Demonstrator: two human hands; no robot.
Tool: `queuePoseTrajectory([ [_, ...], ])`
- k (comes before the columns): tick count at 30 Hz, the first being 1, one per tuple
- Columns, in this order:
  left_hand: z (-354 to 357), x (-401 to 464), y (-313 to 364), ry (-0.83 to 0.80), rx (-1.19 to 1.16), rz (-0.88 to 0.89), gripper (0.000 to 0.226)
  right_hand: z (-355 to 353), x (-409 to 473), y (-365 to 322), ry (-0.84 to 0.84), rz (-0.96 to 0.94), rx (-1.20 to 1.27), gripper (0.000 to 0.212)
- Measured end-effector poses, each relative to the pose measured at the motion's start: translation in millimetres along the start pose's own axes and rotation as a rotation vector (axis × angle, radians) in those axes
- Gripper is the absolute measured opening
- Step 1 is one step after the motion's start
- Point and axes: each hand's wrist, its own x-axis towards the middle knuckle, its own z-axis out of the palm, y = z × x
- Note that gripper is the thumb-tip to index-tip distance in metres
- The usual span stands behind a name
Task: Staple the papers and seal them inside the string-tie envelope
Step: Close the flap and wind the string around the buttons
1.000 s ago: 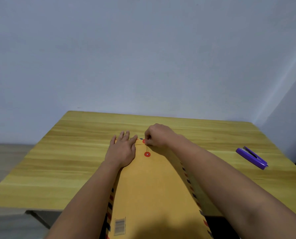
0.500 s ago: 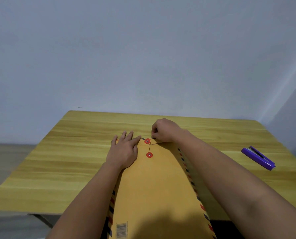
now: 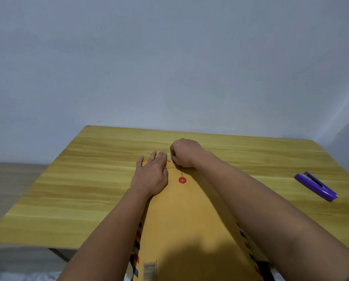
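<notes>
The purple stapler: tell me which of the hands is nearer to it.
Right. The right hand is curled at the envelope's top, pinching the string, well left of the purple stapler. The left hand lies flat on the envelope, farther left still.

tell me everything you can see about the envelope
The envelope is a long kraft-brown paper one with red-and-blue striped edges and a barcode near its near end. It lies flat on the wooden table, running away from the person. One red string-tie disc shows, with thin string above it. The left hand presses it flat; the right hand pinches the string.
</notes>
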Motion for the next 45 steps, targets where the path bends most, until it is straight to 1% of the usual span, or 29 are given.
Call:
queuePoseTrajectory([
  [2, 0.7, 0.5, -1.9, 0.0, -0.028, -0.006, 0.057, 1.7, -3.4, -8.5, 0.017, -0.018, -0.034, 0.016],
  [6, 1.9, 1.5, -3.4, -0.015, -0.018, -0.001, 0.061, 7.3, -20.1, -20.5, 0.04, -0.008, -0.05, 0.009],
  [10, 1.5, 2.0, -1.2, -0.018, -0.006, -0.019, 0.059, 10.2, -45.8, -17.6, 0.075, 0.012, -0.045, 0.016],
  [15, 0.2, -0.3, 1.3, -0.025, -0.009, -0.034, 0.059, 12.1, -76.9, -6.6, 0.074, 0.031, 0.003, 0.017],
  [19, -1.7, -2.6, 3.0, -0.028, -0.01, -0.047, 0.059, 13.8, -98.7, -2.9, 0.106, 0.073, 0.052, 0.022],
  [26, -3.5, -2.4, 5.5, -0.032, 0.007, -0.055, 0.059, 17.7, -127.6, 0.6, 0.131, 0.045, 0.078, 0.025],
  [32, -1.9, -1.5, 5.2, -0.026, 0.004, -0.055, 0.057, 23.3, -134.5, -3.5, 0.097, 0.062, 0.2, 0.023],
  [36, -2.3, -1.5, 4.1, -0.02, 0.001, -0.051, 0.058, 18.0, -133.8, -8.4, 0.074, 0.063, 0.257, 0.026],
  [42, -3.4, -2.2, 4.6, -0.02, -0.004, -0.044, 0.056, 20.5, -126.0, -16.7, 0.062, 0.042, 0.272, 0.028],
  [45, -2.1, -1.9, 3.3, -0.016, -0.007, -0.043, 0.056, 21.0, -119.5, -22.3, 0.066, -0.015, 0.184, 0.026],
])
